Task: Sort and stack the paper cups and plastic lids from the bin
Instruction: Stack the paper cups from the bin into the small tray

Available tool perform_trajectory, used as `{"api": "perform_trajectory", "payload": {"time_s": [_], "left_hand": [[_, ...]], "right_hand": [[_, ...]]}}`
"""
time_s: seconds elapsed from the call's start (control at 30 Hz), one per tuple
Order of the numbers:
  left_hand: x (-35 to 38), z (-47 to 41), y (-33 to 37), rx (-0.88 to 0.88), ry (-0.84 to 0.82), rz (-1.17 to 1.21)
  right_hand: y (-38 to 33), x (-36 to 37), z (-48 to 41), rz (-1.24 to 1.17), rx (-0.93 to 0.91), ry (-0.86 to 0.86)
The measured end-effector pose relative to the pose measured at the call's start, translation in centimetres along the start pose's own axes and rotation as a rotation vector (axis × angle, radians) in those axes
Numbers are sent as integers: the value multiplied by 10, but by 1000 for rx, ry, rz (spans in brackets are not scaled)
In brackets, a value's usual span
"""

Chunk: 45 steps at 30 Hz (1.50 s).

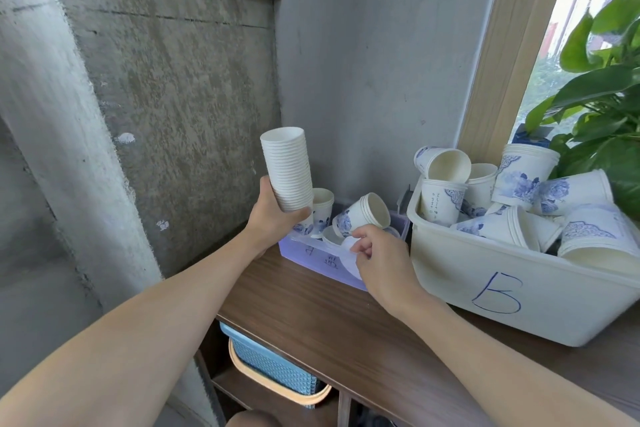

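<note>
Cup stack (286, 170) gripped by left hand (273, 220), right hand (379, 262) pinching blurred clear lid (348, 260)

Both bare forearms reach forward. The left hand (277, 215) is the higher one, its fingers and thumb curled round the base of an upright stack of cups (287, 166). The right hand (382, 262), lower and just to its right, pinches a clear lid (349, 262) between thumb and fingertips, knuckles up.
</note>
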<state>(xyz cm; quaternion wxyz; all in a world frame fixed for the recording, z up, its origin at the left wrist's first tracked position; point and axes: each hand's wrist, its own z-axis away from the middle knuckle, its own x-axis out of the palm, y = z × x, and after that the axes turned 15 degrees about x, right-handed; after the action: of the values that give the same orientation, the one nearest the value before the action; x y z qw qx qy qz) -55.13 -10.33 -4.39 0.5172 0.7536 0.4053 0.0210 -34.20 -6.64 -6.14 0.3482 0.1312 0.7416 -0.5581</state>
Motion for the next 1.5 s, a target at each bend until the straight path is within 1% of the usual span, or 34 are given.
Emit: {"api": "perform_trajectory", "payload": {"time_s": [0.23,0.4,0.57,0.7,0.83,0.9,1.03,1.1,1.17,1.27,1.37,1.4,1.5], "left_hand": [[-1,11,-10,24,-47,7],[3,14,-10,24,-55,32],[6,12,-8,3,-29,88],[9,14,-11,7,39,26],[11,17,-13,19,38,-7],[11,18,-13,29,38,-23],[10,19,-14,33,9,-27],[9,20,-14,29,-12,-13],[5,23,-14,28,-23,12],[-3,30,-12,95,30,-91],[-9,42,-5,217,115,-201],[-9,45,-1,270,104,-205],[-3,50,10,389,1,-198]], "right_hand": [[-1,5,-2,68,-35,34],[6,5,-3,271,-105,10],[5,4,-1,292,-122,19],[4,2,-2,261,-104,9],[3,2,-5,251,-98,18],[1,3,-8,219,-94,52],[-7,5,-20,131,-52,189],[-11,6,-27,133,-8,213],[-14,9,-33,132,30,201],[-15,13,-40,102,84,184],[-15,14,-44,67,74,226],[-14,13,-43,54,57,238],[-18,8,-38,9,-23,281]]}}
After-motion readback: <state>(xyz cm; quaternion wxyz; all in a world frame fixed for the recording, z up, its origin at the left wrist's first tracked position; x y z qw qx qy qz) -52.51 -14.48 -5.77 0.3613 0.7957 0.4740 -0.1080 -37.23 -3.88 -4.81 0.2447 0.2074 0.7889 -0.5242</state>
